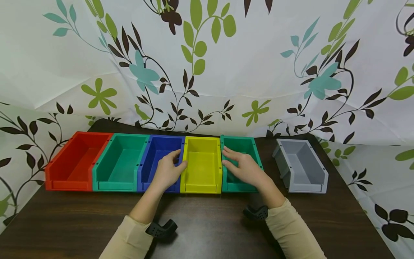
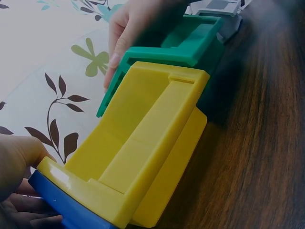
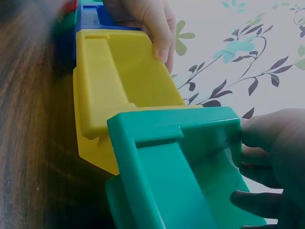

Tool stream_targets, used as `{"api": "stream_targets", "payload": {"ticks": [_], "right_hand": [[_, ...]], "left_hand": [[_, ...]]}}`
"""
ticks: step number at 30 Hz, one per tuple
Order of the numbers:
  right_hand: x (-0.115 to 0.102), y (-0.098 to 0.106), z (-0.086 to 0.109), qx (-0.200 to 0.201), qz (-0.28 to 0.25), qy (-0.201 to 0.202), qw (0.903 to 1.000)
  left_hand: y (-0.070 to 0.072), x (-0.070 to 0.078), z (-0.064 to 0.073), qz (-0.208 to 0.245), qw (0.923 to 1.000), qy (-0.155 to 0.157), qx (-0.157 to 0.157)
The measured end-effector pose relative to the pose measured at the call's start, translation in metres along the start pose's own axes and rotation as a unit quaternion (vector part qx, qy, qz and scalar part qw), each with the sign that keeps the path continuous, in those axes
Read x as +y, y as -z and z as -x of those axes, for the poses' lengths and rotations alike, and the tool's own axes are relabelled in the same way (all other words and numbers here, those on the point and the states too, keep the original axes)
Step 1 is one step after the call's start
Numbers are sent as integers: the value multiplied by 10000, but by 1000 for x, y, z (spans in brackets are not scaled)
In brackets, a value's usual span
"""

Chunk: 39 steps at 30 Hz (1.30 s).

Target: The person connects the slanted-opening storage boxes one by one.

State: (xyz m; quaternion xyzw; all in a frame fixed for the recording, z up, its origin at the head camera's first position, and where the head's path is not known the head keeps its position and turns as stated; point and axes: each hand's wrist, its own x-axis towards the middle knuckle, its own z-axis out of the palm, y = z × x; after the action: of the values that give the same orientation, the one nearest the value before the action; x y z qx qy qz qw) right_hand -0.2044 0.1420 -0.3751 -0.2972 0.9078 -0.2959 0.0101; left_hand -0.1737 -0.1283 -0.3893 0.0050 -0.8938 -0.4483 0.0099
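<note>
My left hand (image 1: 169,169) is at the seam between the blue bin (image 1: 159,156) and the yellow bin (image 1: 201,167). In the left wrist view, its thumb (image 2: 35,149) lies at the yellow rim while the fingers pass below the blue wall, pinching the adjoining walls. Over the right-hand green bin (image 1: 240,185) reaches my right hand (image 1: 247,169), its fingers extended to the wall beside the yellow bin. In the right wrist view, one fingertip meets this green rim and other fingers (image 3: 257,202) reach over the bin's inside. The visible bin interiors hold nothing.
A red bin (image 1: 68,185) and another green bin (image 1: 114,185) continue the row leftward. The grey bin (image 1: 307,188) stands apart at the right. All are on a dark wooden table (image 1: 207,223), with a leaf-patterned cloth (image 1: 223,82) hanging behind.
</note>
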Motion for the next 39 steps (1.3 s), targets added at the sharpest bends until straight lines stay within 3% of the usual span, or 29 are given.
{"api": "stream_targets", "payload": {"ticks": [17,21,25,28,31,34,39], "right_hand": [[9,-2,11,176,119,-212,9995],[17,13,23,965,264,-118,9949],[30,38,41,2218,465,-121,9739],[46,59,58,2770,758,-613,9559],[67,80,75,2883,1140,-1463,9394],[86,98,90,2683,1342,-2389,9236],[111,115,107,1863,1067,-3588,9084]], "left_hand": [[-7,6,-1,105,9998,136,41],[-12,9,0,161,9996,192,144],[-12,10,0,135,9992,184,340],[-9,9,-2,64,9987,216,453],[-5,7,-2,8,9980,298,550],[-1,5,-2,-52,9972,354,654],[4,3,0,-258,9952,306,897]]}}
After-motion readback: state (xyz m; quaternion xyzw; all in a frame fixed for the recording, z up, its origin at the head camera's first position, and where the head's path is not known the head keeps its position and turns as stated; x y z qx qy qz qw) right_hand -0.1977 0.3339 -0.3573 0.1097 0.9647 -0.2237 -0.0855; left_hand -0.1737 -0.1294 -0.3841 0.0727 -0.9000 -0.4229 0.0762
